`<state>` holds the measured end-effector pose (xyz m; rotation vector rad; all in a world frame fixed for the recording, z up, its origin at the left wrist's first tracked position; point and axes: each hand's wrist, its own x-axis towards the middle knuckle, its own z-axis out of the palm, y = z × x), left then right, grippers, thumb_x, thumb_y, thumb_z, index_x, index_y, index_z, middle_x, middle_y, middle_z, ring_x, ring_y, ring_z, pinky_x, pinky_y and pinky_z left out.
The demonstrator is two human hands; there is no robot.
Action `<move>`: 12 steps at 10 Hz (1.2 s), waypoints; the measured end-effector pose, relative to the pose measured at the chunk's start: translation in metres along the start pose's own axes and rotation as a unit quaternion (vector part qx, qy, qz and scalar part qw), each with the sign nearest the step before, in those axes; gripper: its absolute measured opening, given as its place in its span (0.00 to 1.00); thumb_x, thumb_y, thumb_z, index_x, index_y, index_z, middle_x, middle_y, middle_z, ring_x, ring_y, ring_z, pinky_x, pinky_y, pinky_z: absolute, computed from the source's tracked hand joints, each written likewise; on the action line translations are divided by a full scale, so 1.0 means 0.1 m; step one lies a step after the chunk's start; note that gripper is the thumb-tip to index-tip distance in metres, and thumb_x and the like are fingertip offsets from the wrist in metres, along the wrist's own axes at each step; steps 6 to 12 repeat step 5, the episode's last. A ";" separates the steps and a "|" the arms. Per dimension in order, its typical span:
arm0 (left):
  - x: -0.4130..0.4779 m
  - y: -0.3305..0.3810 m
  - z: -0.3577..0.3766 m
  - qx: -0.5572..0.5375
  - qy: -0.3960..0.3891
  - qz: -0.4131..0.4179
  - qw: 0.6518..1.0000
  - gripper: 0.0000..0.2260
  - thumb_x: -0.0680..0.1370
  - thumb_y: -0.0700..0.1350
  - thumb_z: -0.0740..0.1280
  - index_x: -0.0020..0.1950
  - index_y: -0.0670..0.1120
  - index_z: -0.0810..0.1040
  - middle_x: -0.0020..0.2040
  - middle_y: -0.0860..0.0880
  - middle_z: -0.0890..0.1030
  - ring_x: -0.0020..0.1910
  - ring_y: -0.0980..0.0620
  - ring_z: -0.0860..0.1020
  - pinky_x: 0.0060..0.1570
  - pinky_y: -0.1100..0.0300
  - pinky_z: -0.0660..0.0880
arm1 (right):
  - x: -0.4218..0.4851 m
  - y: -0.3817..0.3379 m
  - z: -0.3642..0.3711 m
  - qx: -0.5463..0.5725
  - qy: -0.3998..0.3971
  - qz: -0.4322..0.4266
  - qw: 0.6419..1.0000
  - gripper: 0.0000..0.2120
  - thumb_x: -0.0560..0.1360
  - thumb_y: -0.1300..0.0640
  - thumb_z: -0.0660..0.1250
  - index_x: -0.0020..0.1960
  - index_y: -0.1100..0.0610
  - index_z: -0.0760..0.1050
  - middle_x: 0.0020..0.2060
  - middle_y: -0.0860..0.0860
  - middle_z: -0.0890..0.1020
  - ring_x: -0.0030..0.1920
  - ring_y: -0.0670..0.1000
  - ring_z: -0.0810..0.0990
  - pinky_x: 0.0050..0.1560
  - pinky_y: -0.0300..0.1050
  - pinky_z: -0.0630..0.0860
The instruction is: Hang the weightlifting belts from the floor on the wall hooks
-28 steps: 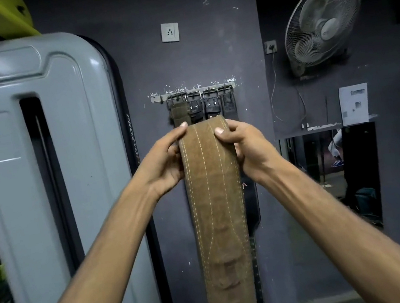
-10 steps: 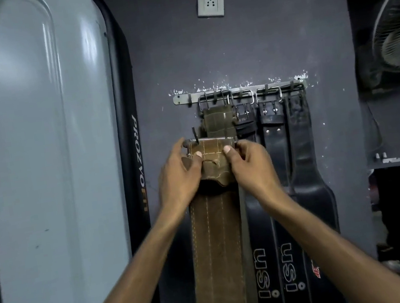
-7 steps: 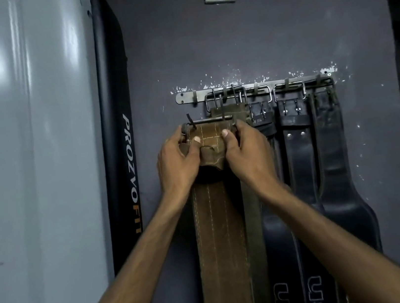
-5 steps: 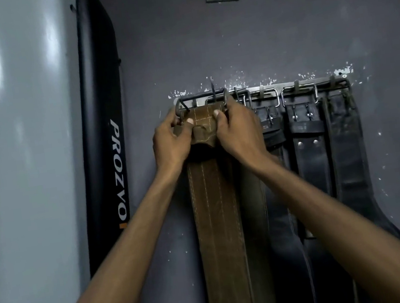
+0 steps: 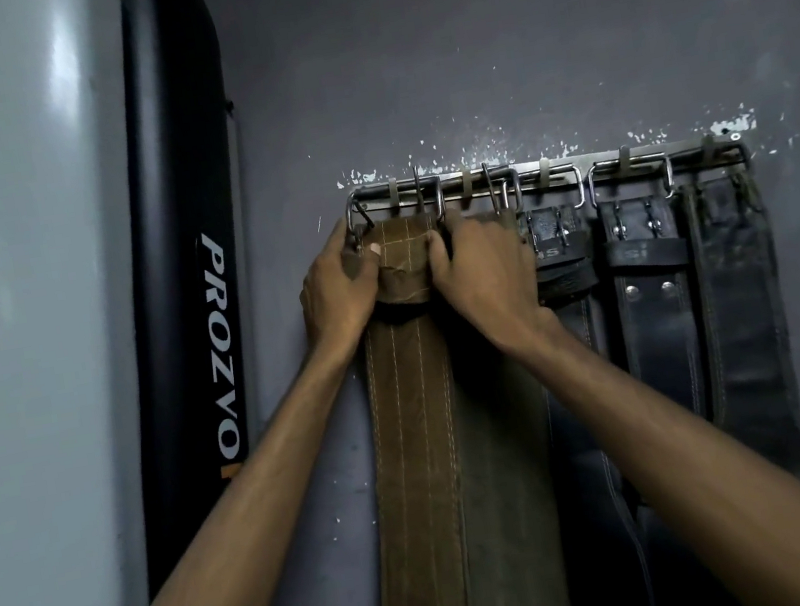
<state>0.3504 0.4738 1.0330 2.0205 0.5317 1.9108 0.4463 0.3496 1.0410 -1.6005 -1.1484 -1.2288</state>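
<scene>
Biggest risk: the brown belt [image 5: 415,435] is long and looks heavy, so if its buckle [image 5: 394,207] only rests on a hook tip w/o seating, it could slip off the hook rail [image 5: 550,174] on release. Next: crowding; the olive belt [image 5: 502,443] and black belts [image 5: 661,331] hang just beside, so frames may snag.

Brown belt: tan suede, pale stitch lines, top end folded over, hanging flat vs. the wall [image 5: 404,68]. Left hand [image 5: 336,289] and right hand [image 5: 478,267] both closed on its top end, buckle at rail level.
</scene>
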 end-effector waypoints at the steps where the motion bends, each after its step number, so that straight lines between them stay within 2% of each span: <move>1: -0.09 -0.01 -0.07 0.007 -0.022 -0.010 1.000 0.24 0.80 0.56 0.65 0.76 0.54 0.68 0.68 0.49 0.78 0.67 0.48 0.76 0.62 0.58 0.70 | -0.09 -0.05 -0.08 0.027 -0.009 0.016 0.999 0.15 0.83 0.48 0.60 0.59 0.58 0.77 0.42 0.52 0.82 0.46 0.57 0.81 0.52 0.54 0.77; 2: -0.27 0.00 -0.20 0.023 -0.030 -0.025 0.999 0.26 0.80 0.57 0.64 0.77 0.51 0.66 0.68 0.46 0.75 0.64 0.48 0.76 0.56 0.59 0.69 | -0.22 -0.10 -0.21 0.032 -0.028 0.028 0.999 0.14 0.82 0.47 0.62 0.58 0.56 0.79 0.49 0.52 0.84 0.52 0.57 0.82 0.48 0.50 0.74; 3: -0.51 0.08 -0.41 0.030 -0.034 -0.039 0.998 0.28 0.79 0.55 0.67 0.77 0.49 0.65 0.68 0.45 0.72 0.63 0.48 0.76 0.55 0.59 0.72 | -0.42 -0.15 -0.40 0.040 -0.052 0.047 0.997 0.15 0.82 0.47 0.63 0.61 0.55 0.78 0.51 0.52 0.85 0.52 0.56 0.83 0.46 0.48 0.72; 4: -0.73 0.12 -0.62 0.022 -0.052 -0.028 0.998 0.26 0.77 0.52 0.70 0.73 0.50 0.69 0.66 0.45 0.72 0.62 0.47 0.76 0.61 0.51 0.76 | -0.67 -0.22 -0.66 0.037 -0.077 0.072 0.994 0.17 0.82 0.46 0.64 0.64 0.56 0.77 0.50 0.53 0.85 0.52 0.57 0.84 0.47 0.48 0.72; 5: -1.04 0.25 -0.84 0.012 -0.086 -0.018 0.996 0.24 0.76 0.51 0.71 0.71 0.51 0.71 0.63 0.48 0.72 0.58 0.50 0.76 0.58 0.52 0.77 | -0.94 -0.30 -0.98 0.016 -0.086 0.083 0.993 0.18 0.82 0.46 0.64 0.65 0.56 0.77 0.49 0.53 0.85 0.53 0.57 0.83 0.45 0.47 0.69; 12: -1.04 0.25 -0.84 0.012 -0.086 -0.018 0.996 0.24 0.76 0.51 0.71 0.71 0.51 0.71 0.63 0.48 0.72 0.58 0.50 0.76 0.58 0.52 0.77 | -0.94 -0.30 -0.98 0.016 -0.086 0.083 0.993 0.18 0.82 0.46 0.64 0.65 0.56 0.77 0.49 0.53 0.85 0.53 0.57 0.83 0.45 0.47 0.69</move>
